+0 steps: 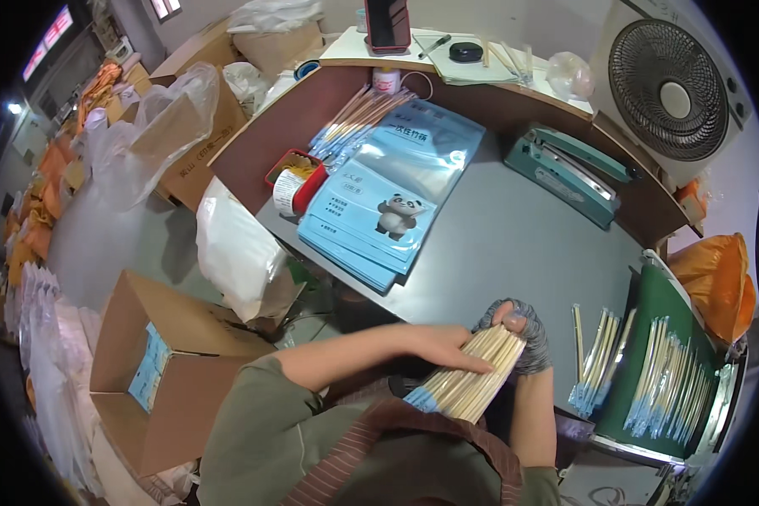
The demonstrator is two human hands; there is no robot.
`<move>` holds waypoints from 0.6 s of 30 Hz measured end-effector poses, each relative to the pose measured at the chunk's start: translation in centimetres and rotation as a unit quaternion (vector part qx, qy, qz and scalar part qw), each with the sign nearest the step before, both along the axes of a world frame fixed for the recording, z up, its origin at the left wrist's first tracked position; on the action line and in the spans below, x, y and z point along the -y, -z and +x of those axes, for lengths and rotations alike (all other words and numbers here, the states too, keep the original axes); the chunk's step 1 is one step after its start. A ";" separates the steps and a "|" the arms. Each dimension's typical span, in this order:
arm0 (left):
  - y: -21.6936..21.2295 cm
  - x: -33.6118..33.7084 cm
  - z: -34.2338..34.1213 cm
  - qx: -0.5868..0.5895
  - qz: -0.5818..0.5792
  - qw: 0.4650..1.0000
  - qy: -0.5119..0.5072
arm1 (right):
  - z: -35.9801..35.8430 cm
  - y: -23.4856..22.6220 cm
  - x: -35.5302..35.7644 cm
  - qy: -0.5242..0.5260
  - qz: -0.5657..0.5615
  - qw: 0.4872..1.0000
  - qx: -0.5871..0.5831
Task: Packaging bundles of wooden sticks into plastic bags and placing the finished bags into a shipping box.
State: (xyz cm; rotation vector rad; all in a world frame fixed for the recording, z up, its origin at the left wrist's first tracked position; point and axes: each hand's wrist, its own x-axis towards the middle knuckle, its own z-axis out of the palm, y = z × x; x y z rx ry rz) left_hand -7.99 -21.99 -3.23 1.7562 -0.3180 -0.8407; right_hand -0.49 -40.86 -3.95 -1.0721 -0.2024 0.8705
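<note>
From the head view, a thick bundle of pale bamboo chopsticks (472, 371) in thin clear sleeves with blue ends lies slanted over the near edge of the grey tabletop (514, 244), blue ends pointing down toward the person's chest. The right hand (523, 333), in a grey knit glove, has its grip wrapped around the bundle's upper end from behind, thumb showing on top. The bare left hand (447, 346) reaches across from the left, fingers laid flat along the bundle's top, pressing rather than clenching. A stack of blue pouches (396, 198) lies farther back.
</note>
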 end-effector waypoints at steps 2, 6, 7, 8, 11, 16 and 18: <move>-4.1 -5.1 0.7 0.113 0.157 0.978 -0.079 | -0.4 -0.1 -0.7 0.006 0.046 0.998 -0.043; -2.8 -18.1 2.1 0.389 0.280 0.791 -0.380 | -0.4 0.5 -1.5 -0.014 0.084 0.994 -0.063; -1.4 -18.9 2.2 0.390 0.284 0.790 -0.378 | -0.4 0.9 -1.8 -0.014 0.090 0.993 -0.073; 0.1 -19.5 2.3 0.432 0.275 0.787 -0.344 | -0.5 1.3 -2.0 -0.013 0.095 0.992 -0.085; 0.9 -19.9 3.0 0.475 0.265 0.783 -0.302 | -0.4 0.6 -2.3 -0.005 0.060 0.996 -0.070; 0.1 -20.2 3.6 0.460 0.238 0.818 -0.252 | -0.4 0.2 -1.9 -0.003 0.052 0.997 -0.064; 0.5 -20.8 4.0 0.465 0.268 0.805 -0.252 | -0.3 -0.1 -2.1 -0.013 0.042 0.998 -0.055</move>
